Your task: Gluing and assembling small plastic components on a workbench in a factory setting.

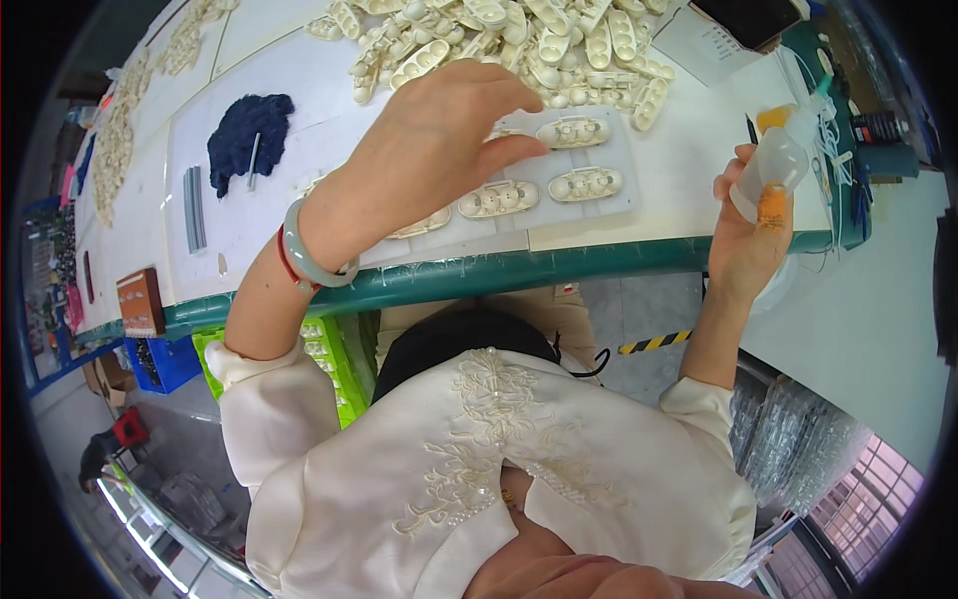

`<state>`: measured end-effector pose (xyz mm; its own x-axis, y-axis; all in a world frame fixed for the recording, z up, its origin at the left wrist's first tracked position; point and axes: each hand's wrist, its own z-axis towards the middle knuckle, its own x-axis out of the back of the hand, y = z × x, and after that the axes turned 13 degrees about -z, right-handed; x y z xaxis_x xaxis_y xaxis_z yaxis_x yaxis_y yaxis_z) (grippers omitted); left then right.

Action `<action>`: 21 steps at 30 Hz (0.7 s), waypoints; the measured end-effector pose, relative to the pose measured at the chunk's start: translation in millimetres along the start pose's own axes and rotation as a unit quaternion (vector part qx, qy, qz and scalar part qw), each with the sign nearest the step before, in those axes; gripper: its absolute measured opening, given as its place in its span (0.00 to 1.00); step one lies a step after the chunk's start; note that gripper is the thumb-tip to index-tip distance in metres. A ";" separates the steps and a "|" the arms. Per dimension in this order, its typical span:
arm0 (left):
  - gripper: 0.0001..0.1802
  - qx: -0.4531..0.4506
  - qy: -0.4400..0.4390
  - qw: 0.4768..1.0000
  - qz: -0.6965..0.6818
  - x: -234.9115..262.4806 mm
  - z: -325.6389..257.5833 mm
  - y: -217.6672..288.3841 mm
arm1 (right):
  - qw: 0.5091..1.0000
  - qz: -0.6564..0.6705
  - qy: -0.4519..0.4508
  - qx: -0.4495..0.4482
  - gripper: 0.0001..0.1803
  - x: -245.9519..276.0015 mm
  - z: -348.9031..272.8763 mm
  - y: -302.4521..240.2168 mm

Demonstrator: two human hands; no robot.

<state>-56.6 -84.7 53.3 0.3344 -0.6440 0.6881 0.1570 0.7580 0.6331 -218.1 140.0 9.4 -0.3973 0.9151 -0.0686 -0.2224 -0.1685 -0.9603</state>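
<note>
My left hand [424, 130] hovers over a pale flat tray [626, 170], palm down. Its thumb and index finger are apart, and nothing shows between them. Oval cream plastic parts, each with a row of round bumps or balls, sit on the tray in rows; one part [586, 184] lies at the right end, another [498, 198] just below my left fingers. My wrist and hand hide some of the others. Off to the right, my right hand [748, 245] grips a translucent squeeze bottle [773, 165] with a green tip, held tilted. An orange wrap covers part of the right thumb.
A heap of loose cream parts [559, 45] lies beyond the tray. To the left are a dark blue cloth [244, 135], grey strips [194, 210] and a brown block [141, 301]. A green padded edge [559, 262] borders the table. A phone [748, 18] is at the far right.
</note>
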 end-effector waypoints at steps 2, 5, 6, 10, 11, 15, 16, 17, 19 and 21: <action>0.16 -0.019 -0.013 1.000 -0.007 -10.4 7.1 3.6 | 0.999 0.050 -0.020 -0.010 0.23 3.4 -3.4 0.8; 0.16 -0.026 -0.054 0.998 -0.032 -43.6 8.0 12.8 | 0.992 0.113 -0.036 -0.034 0.23 5.0 -5.8 -0.8; 0.15 -0.025 -0.080 0.996 -0.002 -54.2 7.4 14.4 | 0.991 0.124 -0.029 -0.048 0.23 5.8 -6.6 -1.9; 0.13 -0.026 -0.115 0.992 0.048 -64.0 5.6 13.1 | 0.992 0.121 -0.006 -0.047 0.22 6.7 -10.2 0.3; 0.13 -0.018 -0.107 0.993 0.039 -63.0 5.7 13.9 | 0.993 0.107 -0.007 -0.055 0.22 6.9 -11.5 0.5; 0.13 -0.014 -0.109 0.993 0.041 -60.1 7.0 20.7 | 0.991 0.104 -0.009 -0.082 0.21 9.2 -14.7 5.2; 0.14 -0.011 -0.103 0.994 0.038 -60.1 7.5 22.1 | 0.991 0.106 -0.003 -0.081 0.21 10.5 -16.0 7.4; 0.16 -0.007 -0.097 0.995 0.036 -59.6 8.5 23.1 | 0.992 0.102 -0.022 -0.072 0.20 11.8 -17.3 9.8; 0.17 0.018 -0.078 0.997 0.014 -49.8 14.0 25.6 | 0.992 0.100 -0.037 -0.062 0.20 15.1 -19.5 12.4; 0.19 0.047 -0.057 0.997 -0.008 -40.7 18.4 20.5 | 0.987 0.144 -0.050 -0.043 0.19 16.5 -22.4 14.4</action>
<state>-84.1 -44.9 44.8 0.2232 -0.6671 0.7108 0.0725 0.7385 0.6703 -207.9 160.9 -11.6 -0.5198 0.7921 -0.3199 -0.0118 -0.3811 -0.9245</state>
